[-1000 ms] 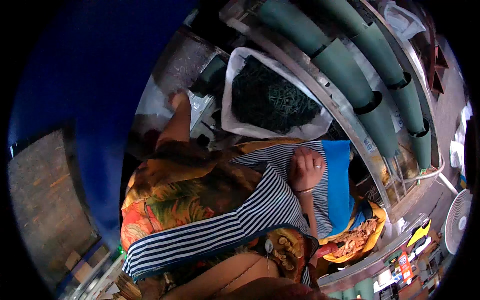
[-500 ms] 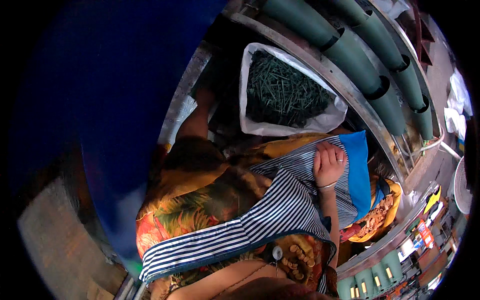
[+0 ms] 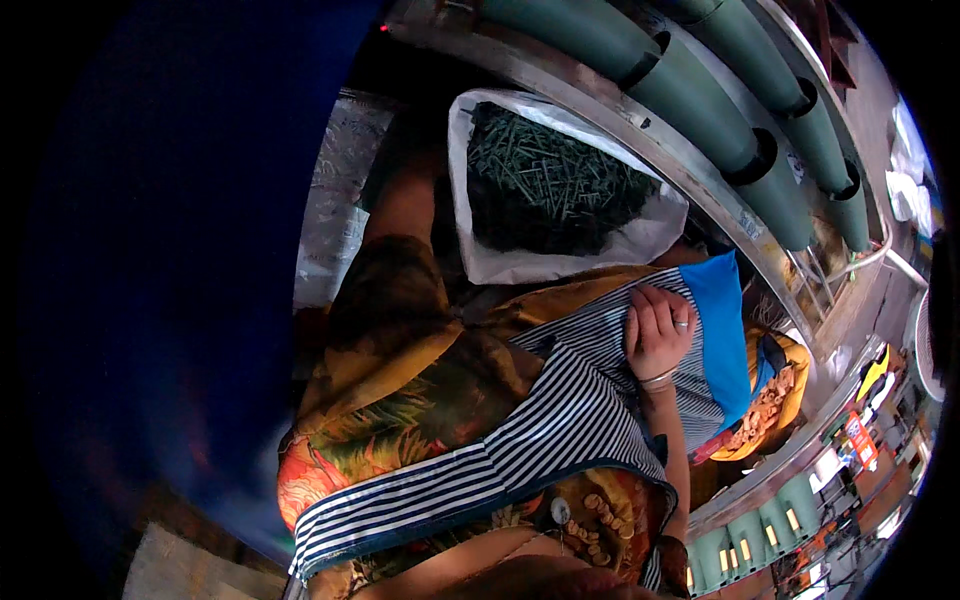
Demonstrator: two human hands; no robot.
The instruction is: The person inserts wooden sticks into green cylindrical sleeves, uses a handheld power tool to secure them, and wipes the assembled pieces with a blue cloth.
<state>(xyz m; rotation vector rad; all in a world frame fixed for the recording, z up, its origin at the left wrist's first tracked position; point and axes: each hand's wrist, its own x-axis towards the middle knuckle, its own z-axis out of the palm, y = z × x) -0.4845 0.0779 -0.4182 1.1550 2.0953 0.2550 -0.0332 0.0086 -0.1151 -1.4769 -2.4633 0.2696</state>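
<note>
My right hand (image 3: 660, 332), with a ring and a thin bracelet, lies on the blue-and-white striped apron (image 3: 590, 400) over my lap. Its fingers are loosely bent and seem to hold nothing. Next to it is the apron's plain blue panel (image 3: 712, 340). My left hand does not show. Beyond my lap stands an open white sack (image 3: 490, 266), filled with thin dark green stick-like pieces (image 3: 560, 185). A bare lower leg (image 3: 405, 205) extends beside the sack, below patterned orange-and-green clothing (image 3: 420, 400).
A large dark blue surface (image 3: 200, 250) blocks the left side. Big green tubes (image 3: 700, 120) lie along a metal frame (image 3: 640, 130) at upper right. A yellow sack of brown pieces (image 3: 765, 420) stands at right. More green cylinders (image 3: 745, 550) are at lower right.
The view has shifted slightly, and the blue surface covers more of the left side. My right hand stays in the same place on the apron.
</note>
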